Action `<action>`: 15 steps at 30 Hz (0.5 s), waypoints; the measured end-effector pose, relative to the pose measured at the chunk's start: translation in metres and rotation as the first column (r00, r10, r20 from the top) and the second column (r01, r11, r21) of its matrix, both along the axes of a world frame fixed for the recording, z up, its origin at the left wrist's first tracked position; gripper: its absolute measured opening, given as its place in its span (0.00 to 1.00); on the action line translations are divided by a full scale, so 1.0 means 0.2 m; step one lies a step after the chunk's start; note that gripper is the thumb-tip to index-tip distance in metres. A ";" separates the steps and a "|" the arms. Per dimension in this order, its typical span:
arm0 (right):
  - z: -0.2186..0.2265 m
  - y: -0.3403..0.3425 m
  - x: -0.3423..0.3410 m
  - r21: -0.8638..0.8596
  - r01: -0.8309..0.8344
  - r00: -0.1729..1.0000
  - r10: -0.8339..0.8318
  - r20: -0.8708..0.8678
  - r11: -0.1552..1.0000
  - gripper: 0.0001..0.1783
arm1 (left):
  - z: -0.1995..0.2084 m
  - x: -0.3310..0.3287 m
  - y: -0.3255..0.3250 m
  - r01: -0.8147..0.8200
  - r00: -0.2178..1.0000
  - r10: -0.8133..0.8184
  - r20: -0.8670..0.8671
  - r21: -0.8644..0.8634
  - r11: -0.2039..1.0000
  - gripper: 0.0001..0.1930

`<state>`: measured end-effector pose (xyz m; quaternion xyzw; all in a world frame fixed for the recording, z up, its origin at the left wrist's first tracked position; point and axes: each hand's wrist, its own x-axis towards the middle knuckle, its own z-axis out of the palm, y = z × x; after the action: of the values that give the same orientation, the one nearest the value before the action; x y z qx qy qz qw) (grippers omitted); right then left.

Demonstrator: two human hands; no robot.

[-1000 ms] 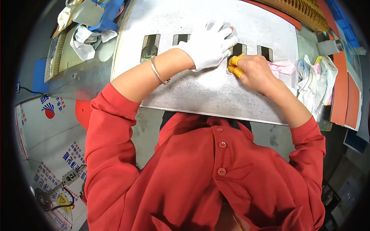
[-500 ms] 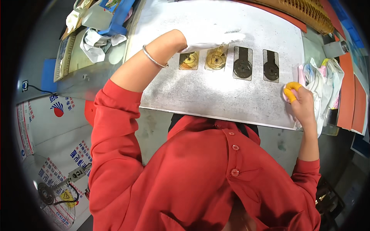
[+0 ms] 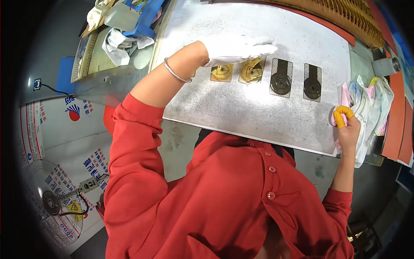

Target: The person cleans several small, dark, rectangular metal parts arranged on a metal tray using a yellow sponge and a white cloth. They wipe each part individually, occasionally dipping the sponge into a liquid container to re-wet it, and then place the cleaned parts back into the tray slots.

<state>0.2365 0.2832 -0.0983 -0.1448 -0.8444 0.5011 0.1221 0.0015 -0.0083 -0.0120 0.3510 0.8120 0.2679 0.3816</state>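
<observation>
My left hand (image 3: 235,48), in a white glove, stretches over the far side of a white-covered worktop, its fingers straight and flat. Beneath its edge lie two gold medallion plates (image 3: 221,73) with openwork mesh edges, their upper parts hidden by the glove. To their right are two dark medallion plates of similar shape, one nearer (image 3: 281,78) and one farther right (image 3: 312,83). At the worktop's right edge my right hand (image 3: 347,125), yellow covers on its fingers, pinches a small pink wad that looks like cloth (image 3: 335,117).
Crumpled white and pink cloths (image 3: 366,101) lie beside my right hand. A ridged brown rack (image 3: 340,17) lies along the far right edge. Back left are a blue tray (image 3: 144,21), a translucent bottle (image 3: 120,17) and white rags (image 3: 116,45). A fan (image 3: 54,203) stands lower left.
The whole view has shifted, so the scene sits lower and farther right. Against the plates, my gloved left hand has slid slightly left. My right hand keeps its pinch.
</observation>
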 end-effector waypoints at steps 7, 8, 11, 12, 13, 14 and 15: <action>0.02 -0.01 0.01 0.077 -0.009 1.000 0.007 0.022 0.997 0.05 | 0.09 -0.03 -0.09 0.000 1.000 0.000 0.004 0.062 0.998 0.33; 0.01 0.01 0.01 0.059 -0.001 1.000 0.000 0.027 0.998 0.05 | 0.10 -0.04 -0.11 -0.003 1.000 0.002 0.015 0.053 0.999 0.33; 0.01 -0.01 0.00 -0.002 0.013 1.000 -0.013 0.027 1.000 0.05 | 0.01 -0.12 -0.15 0.017 0.996 -0.015 -0.087 0.027 0.999 0.29; 0.01 -0.01 0.00 -0.005 0.016 1.000 -0.015 0.027 1.000 0.05 | 0.02 -0.13 -0.17 0.030 0.994 -0.023 -0.106 0.064 0.997 0.28; 0.01 -0.02 0.00 -0.009 0.019 0.999 -0.018 0.027 1.000 0.05 | 0.03 -0.14 -0.18 0.044 0.992 -0.031 -0.126 0.100 0.994 0.26; 0.02 -0.02 0.00 0.029 0.013 0.999 -0.014 0.042 1.000 0.05 | 0.02 -0.15 -0.20 0.035 0.992 -0.018 -0.124 0.131 0.991 0.24; 0.03 -0.02 0.00 0.031 0.019 0.999 -0.020 0.046 0.999 0.05 | 0.00 -0.16 -0.21 0.026 0.992 -0.006 -0.124 0.163 0.986 0.23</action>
<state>0.2363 0.2789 -0.0928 -0.1627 -0.8531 0.4835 0.1098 -0.0305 -0.0511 -0.0121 0.4034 0.8064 0.3087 0.3029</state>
